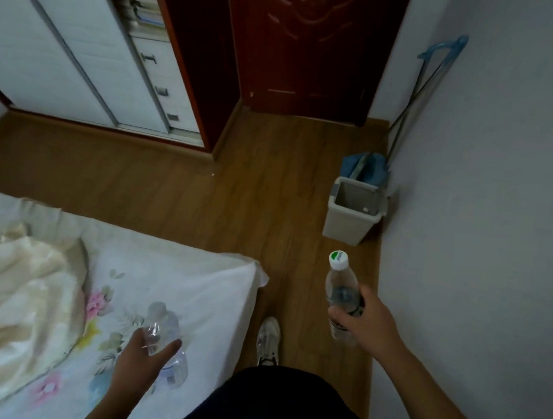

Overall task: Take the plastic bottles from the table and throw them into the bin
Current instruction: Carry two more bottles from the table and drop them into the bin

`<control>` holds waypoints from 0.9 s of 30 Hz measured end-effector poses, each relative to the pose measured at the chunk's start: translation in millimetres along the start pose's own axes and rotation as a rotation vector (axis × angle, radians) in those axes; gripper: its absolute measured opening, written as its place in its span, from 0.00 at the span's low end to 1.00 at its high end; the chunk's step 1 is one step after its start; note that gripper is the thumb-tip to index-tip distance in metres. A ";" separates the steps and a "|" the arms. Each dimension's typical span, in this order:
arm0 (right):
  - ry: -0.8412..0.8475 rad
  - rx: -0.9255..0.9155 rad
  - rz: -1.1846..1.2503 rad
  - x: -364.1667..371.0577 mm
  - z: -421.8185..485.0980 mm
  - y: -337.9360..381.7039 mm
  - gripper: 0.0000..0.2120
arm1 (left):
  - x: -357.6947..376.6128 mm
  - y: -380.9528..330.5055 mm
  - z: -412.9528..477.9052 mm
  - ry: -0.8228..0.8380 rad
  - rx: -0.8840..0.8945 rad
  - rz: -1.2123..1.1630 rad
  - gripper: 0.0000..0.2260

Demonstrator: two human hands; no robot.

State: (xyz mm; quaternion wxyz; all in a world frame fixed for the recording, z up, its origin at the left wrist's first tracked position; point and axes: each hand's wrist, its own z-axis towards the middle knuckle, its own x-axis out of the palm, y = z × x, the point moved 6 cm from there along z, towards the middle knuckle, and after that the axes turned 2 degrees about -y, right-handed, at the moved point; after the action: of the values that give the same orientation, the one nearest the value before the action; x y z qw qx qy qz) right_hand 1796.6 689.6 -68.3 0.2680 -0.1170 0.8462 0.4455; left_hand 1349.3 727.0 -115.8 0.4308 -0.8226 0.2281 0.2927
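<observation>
Gripping one clear plastic bottle in each hand, you stand on the wooden floor [175, 177] between a bed [210, 291] and the white wall [496, 200] on your right. Your right hand [364, 322] is wrapped around the lower body of a capped bottle [341, 292]; its white and green cap [338, 259] points up and away from you, and the bottle hangs in the air above the floor, close to the wall. Your left hand [144, 359] is closed around a second clear bottle [164, 331], thumb on one side and fingers on the other; this one is blurred, and it is held low over the flower-printed sheet at the corner of the bed. You cannot tell from this view whether it touches the sheet. A crumpled cream blanket [8, 285] lies on the bed to the left of that hand.

Ahead of your right hand, a pale open bin [353, 214] stands on the floor against the wall, well apart from both bottles. Just behind it sits a blue mop bucket [364, 166], with a long handle leaning up the wall. Beyond that is a dark red door [308, 40], and to its left a white sliding wardrobe [62, 47]. One white shoe [268, 341] shows on the floor below you.
</observation>
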 end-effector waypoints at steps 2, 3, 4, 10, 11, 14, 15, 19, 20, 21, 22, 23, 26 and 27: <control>-0.019 0.044 -0.008 -4.6 27.9 4.1 0.27 | 7.9 -33.6 31.6 0.032 0.017 -0.009 0.20; -0.029 0.070 -0.005 -7.3 39.6 3.9 0.27 | 11.6 -54.4 46.7 0.047 0.039 -0.010 0.21; -0.042 0.096 0.003 -10.9 50.3 2.6 0.28 | 14.6 -77.3 61.7 0.053 0.067 -0.010 0.22; -0.110 0.213 0.041 -40.1 94.4 -8.4 0.24 | 35.5 -203.1 139.6 0.121 0.220 0.001 0.20; -0.114 0.235 0.041 -45.2 101.3 -10.4 0.22 | 40.4 -221.2 151.0 0.143 0.237 0.005 0.21; -0.110 0.289 0.052 -58.0 133.6 -15.3 0.19 | 56.8 -268.7 189.8 0.195 0.282 0.027 0.23; -0.105 0.299 0.048 -61.8 148.6 -15.7 0.20 | 62.2 -281.2 204.1 0.204 0.294 0.036 0.23; -0.108 0.312 0.056 -81.7 225.6 3.2 0.18 | 80.1 -322.2 258.7 0.216 0.239 0.051 0.26; -0.108 0.312 0.065 -87.4 247.8 12.8 0.18 | 83.4 -330.2 272.8 0.212 0.226 0.057 0.26; -0.105 0.304 0.076 -93.0 270.9 23.7 0.17 | 86.3 -339.6 286.1 0.207 0.216 0.075 0.27; -0.098 0.289 0.087 -98.9 293.5 37.1 0.18 | 88.5 -351.5 296.4 0.202 0.206 0.096 0.27; -0.094 0.261 0.096 -104.4 316.1 51.4 0.18 | 89.8 -363.9 304.1 0.200 0.195 0.112 0.26; -0.072 0.153 0.098 -125.9 386.1 103.8 0.20 | 90.2 -398.4 335.1 0.155 0.177 0.122 0.24; -0.052 0.131 0.088 -131.2 406.2 118.3 0.23 | 89.6 -406.3 346.8 0.144 0.165 0.128 0.24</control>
State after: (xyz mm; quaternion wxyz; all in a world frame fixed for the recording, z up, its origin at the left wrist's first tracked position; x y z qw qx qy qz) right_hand 1995.6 1084.0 -99.9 0.2771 -0.0503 0.8707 0.4032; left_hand 1570.3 1221.3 -101.5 0.4600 -0.7871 0.3336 0.2397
